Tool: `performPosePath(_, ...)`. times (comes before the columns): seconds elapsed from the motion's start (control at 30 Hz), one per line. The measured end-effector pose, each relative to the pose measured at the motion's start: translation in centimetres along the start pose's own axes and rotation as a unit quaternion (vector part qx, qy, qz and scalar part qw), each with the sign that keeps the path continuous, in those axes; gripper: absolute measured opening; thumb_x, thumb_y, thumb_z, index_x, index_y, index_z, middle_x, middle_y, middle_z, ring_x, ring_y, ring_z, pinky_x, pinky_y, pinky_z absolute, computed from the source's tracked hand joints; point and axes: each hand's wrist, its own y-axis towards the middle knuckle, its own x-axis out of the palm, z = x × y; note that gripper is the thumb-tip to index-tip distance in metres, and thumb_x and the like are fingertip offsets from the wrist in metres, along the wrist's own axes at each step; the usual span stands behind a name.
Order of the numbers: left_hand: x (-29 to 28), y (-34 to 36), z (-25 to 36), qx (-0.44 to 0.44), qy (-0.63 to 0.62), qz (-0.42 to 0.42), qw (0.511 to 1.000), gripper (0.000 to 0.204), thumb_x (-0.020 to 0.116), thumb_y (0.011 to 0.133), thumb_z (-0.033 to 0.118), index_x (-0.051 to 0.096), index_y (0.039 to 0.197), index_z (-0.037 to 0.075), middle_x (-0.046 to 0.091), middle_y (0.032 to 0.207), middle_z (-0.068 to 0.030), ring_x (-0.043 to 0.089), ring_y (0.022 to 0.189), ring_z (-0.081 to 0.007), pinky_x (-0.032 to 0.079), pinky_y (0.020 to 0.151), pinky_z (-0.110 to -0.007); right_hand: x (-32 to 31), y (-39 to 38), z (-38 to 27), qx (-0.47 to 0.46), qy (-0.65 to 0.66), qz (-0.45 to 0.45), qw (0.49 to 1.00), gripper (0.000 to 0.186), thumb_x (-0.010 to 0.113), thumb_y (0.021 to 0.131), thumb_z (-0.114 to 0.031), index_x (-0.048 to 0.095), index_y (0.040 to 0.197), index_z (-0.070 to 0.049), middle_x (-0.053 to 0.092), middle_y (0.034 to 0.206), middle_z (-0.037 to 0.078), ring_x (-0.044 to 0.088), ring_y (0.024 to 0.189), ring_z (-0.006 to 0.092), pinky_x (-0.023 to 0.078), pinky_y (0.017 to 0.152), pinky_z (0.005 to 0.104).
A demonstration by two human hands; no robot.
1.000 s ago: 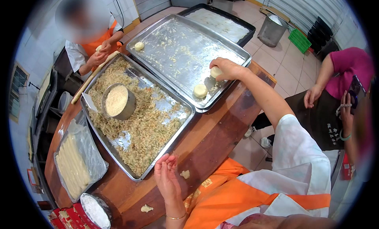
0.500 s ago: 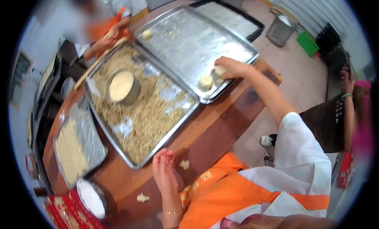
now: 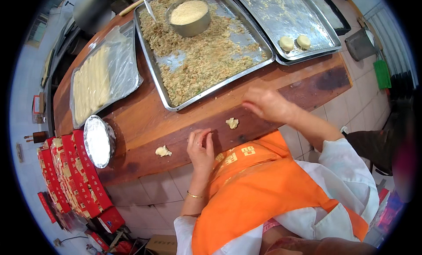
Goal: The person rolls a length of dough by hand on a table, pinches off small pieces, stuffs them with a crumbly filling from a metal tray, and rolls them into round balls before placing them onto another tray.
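My right hand (image 3: 268, 103) is over the wooden table (image 3: 316, 74) below the filling tray, blurred, fingers bent and apart, holding nothing visible. Near the table edge my left hand (image 3: 201, 149) has loosely curled fingers, thumb apart, nothing seen in it. A dough scrap (image 3: 232, 123) lies between them; another scrap (image 3: 163, 151) is left of my left hand. Two pale dough discs (image 3: 294, 42) sit on a steel tray (image 3: 303, 17) at upper right. The tray of crumbly filling (image 3: 223, 82) holds a steel container (image 3: 189, 25) of pale granules.
At left are a plastic-covered tray of dough strips (image 3: 90, 83), a white powder bowl (image 3: 97, 140) and stacked red packaging (image 3: 77, 176). A rolling pin (image 3: 138, 4) lies behind. A person in dark clothing (image 3: 369, 145), a bin (image 3: 360, 46) and a green crate (image 3: 381, 74) are at right.
My right hand has let go of the dough disc on the steel tray and come down toward me. The view has tilted toward the near table edge, so the trays appear higher.
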Motion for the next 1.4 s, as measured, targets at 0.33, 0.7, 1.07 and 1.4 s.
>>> performPosePath(0.33,-7.1,-3.1,-7.6,-0.053,0.235,0.186,0.953,0.04,0.066,0.087,0.004,0.061,0.127,0.003,0.055,0.125,-0.0195,0.048,0.118,-0.0386,0.039,0.102,-0.048,5.4,-1.2,-3.3,-0.024,0.006,-0.101,0.995,0.024,0.069,0.084,-0.008,0.062,0.107,-0.007,0.058,0.099,0.012,0.06,0.097,0.0326,0.052,0.078,0.0423)
performPosePath(0.7,-4.3,-1.9,-5.2,-0.163,-0.223,0.197,0.941,0.029,0.076,0.084,0.007,0.063,0.11,0.001,0.061,0.106,-0.0079,0.061,0.089,-0.0164,0.052,0.073,-0.028,12.0,4.3,-9.5,0.018,0.215,-0.005,0.976,0.022,0.072,0.085,-0.007,0.061,0.103,-0.002,0.063,0.094,0.017,0.068,0.085,0.0338,0.056,0.073,0.041)
performPosePath(1.07,-0.8,-1.5,-5.2,0.062,0.07,0.141,0.986,0.028,0.076,0.08,0.004,0.066,0.107,0.003,0.066,0.108,-0.0136,0.063,0.095,-0.0329,0.052,0.084,-0.04,13.0,4.9,-7.3,0.045,0.174,-0.059,0.982,0.021,0.063,0.081,0.003,0.06,0.101,0.001,0.065,0.092,0.023,0.064,0.087,0.0427,0.053,0.074,0.0464)
performPosePath(1.4,-3.5,-1.8,-6.2,-0.297,-0.419,0.17,0.841,0.021,0.06,0.098,0.006,0.06,0.118,0.0,0.066,0.102,-0.004,0.059,0.086,-0.0078,0.049,0.072,-0.021,14.2,5.9,-8.8,-0.063,0.132,-0.082,0.986,0.026,0.071,0.081,-0.007,0.063,0.106,-0.006,0.062,0.105,0.013,0.061,0.1,0.0363,0.051,0.083,0.0447)
